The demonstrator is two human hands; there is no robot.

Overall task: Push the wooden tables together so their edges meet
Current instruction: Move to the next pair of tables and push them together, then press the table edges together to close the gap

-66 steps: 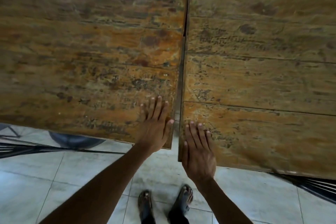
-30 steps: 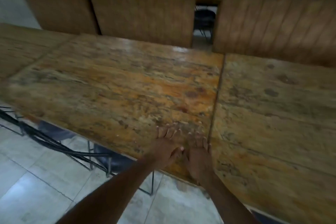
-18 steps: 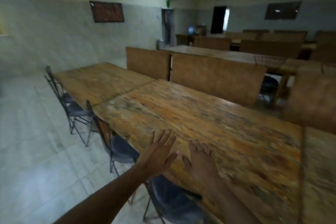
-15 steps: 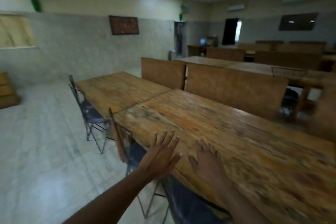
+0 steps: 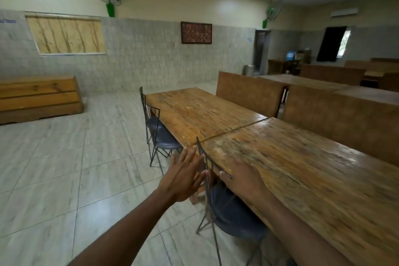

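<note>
Reaching: left hand [image 5: 183, 177] open, fingers spread, holding nothing, beside chair [image 5: 218, 203]
Right hand [image 5: 241, 177]: flat, empty, on near table [image 5: 302, 168]
Far table [image 5: 200, 112]: edges look met
Risk: chair back could snag fingers

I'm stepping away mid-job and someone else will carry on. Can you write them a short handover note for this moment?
Left hand: open, in the air by the near chair, holding nothing.
Right hand: open, palm down at the near table edge.
Far table meets the near table along a thin seam.
Done: these two look joined.
Left: check the seam closes fully.
</note>
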